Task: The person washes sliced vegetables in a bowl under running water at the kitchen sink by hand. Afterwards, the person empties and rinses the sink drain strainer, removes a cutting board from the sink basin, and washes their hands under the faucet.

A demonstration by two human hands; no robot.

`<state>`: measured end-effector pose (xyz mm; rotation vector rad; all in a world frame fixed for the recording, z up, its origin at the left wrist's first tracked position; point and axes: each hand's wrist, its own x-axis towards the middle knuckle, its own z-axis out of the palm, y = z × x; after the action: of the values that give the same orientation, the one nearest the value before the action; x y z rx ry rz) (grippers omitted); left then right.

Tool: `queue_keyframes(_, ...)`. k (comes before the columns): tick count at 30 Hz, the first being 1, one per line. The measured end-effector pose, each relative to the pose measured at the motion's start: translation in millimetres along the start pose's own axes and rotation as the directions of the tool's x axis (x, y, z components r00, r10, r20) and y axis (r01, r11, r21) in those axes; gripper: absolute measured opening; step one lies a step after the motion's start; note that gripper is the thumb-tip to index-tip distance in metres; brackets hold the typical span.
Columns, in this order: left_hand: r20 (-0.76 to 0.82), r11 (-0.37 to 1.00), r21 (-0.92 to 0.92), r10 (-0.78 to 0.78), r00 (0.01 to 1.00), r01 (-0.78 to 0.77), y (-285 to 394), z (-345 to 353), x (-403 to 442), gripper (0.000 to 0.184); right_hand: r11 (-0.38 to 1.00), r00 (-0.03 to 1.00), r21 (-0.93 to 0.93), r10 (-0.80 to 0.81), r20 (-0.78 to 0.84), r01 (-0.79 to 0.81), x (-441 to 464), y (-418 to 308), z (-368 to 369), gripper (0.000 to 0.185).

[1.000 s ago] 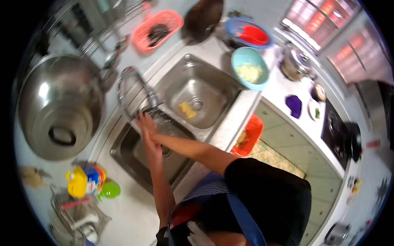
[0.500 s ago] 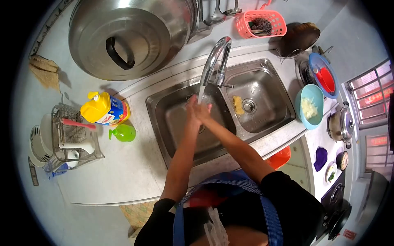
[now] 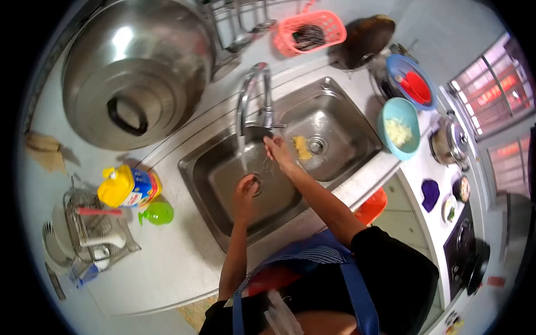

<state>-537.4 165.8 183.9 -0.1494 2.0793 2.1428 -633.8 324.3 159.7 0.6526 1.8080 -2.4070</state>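
Water runs from the curved faucet (image 3: 258, 89) into the left basin of the steel sink (image 3: 218, 215). Just under the stream, my left hand (image 3: 243, 188) is held with its fingers loosely bent and apart, nothing in it. My right hand (image 3: 277, 149) is at the back of the same basin, near the divider, its fingers closed at the edge of a dark, flat thing (image 3: 258, 133) whose kind I cannot make out. Drops fall below that hand. A yellow sponge (image 3: 302, 147) lies beside the drain in the right basin.
Left of the sink stand a yellow detergent jug (image 3: 129, 187), a green pump bottle (image 3: 157, 213) and a dish rack (image 3: 95, 223). A large steel lid (image 3: 134, 84) leans behind. To the right are a light-blue bowl (image 3: 385, 125) of chopped pale food and a pot (image 3: 446, 142).
My hands were together under the stream; now they are apart. The left has come nearer me, and the right has reached the dark thing at the back. The view has shifted.
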Motion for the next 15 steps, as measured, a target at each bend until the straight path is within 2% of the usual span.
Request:
queue_keyframes(1, -0.017, 0.999, 0.017, 0.042, 0.999, -0.042, -19.9, -6.9, -0.7, 0.01, 0.975, 0.974, 0.157, -0.127, -0.187, 0.157, 5.9, -11.3, -3.5, 0.023)
queue_keyframes(2, -0.035, 0.996, 0.036, 0.089, 0.995, -0.087, -36.8, -15.3, -0.5, 0.008, 0.969, 0.986, 0.222, -0.079, -0.148, 0.111, 34.3, -8.9, -17.4, 0.023)
queue_keyframes(3, -0.016, 0.988, 0.131, 0.085, 0.996, -0.083, -42.3, -24.0, -3.8, 0.009, 0.956, 0.994, 0.287, -0.037, -0.102, 0.065, 63.9, -3.9, -31.4, 0.024)
queue_keyframes(4, 0.007, 0.971, 0.222, 0.087, 0.996, -0.087, -45.2, -30.2, -3.7, 0.011, 0.988, 0.975, -0.09, -0.138, -0.177, 0.123, 73.7, -11.7, -35.0, 0.023)
queue_keyframes(5, 0.048, 0.97, 0.22, 0.092, 0.995, -0.101, -47.3, -32.2, -2.1, 0.011, 0.88, 0.944, -0.458, -0.247, -0.22, 0.124, 80.3, -19.3, -39.1, 0.022)
queue_keyframes(7, 0.005, 0.999, -0.042, -0.019, 1.0, 0.02, -53.5, -36.3, -9.1, 0.017, 0.99, 0.965, -0.135, 0.008, -0.263, -0.045, 77.1, -34.4, -33.7, 0.019)
queue_keyframes(9, 0.04, 0.999, 0.021, 0.029, 0.999, -0.03, -37.7, -35.8, -25.8, 0.016, 0.975, 0.982, 0.191, 0.141, -0.129, -0.115, 78.2, -36.3, -35.4, 0.016)
queue_keyframes(10, 0.041, 0.993, 0.072, 0.089, 0.995, -0.092, -30.6, -34.9, -29.8, 0.021, 0.977, 0.98, 0.175, 0.147, -0.131, -0.123, 77.3, -36.1, -29.3, 0.016)
queue_keyframes(12, 0.099, 0.988, 0.094, 0.111, 0.989, -0.12, -48.5, -47.7, -36.1, 0.018, 0.978, 0.975, 0.175, 0.14, -0.174, -0.109, 76.3, -15.8, -15.5, 0.016)
queue_keyframes(13, 0.12, 0.983, 0.117, 0.125, 0.985, -0.139, -57.6, -51.7, -40.8, 0.018, 0.983, 0.999, -0.178, -0.037, 0.027, 0.042, 82.7, 16.7, -13.8, 0.044)
queue_keyframes(14, 0.166, 0.983, 0.114, 0.122, 0.979, -0.142, -61.7, -51.7, -47.4, 0.018, 0.906, 0.982, -0.383, -0.145, 0.122, 0.181, 48.8, 23.8, -14.9, 0.052)
queue_keyframes(15, 0.181, 0.984, 0.104, 0.124, 0.976, -0.144, -62.4, -53.1, -54.6, 0.018, 0.756, 0.943, -0.565, -0.252, 0.217, 0.332, 12.5, 29.4, -15.5, 0.06)
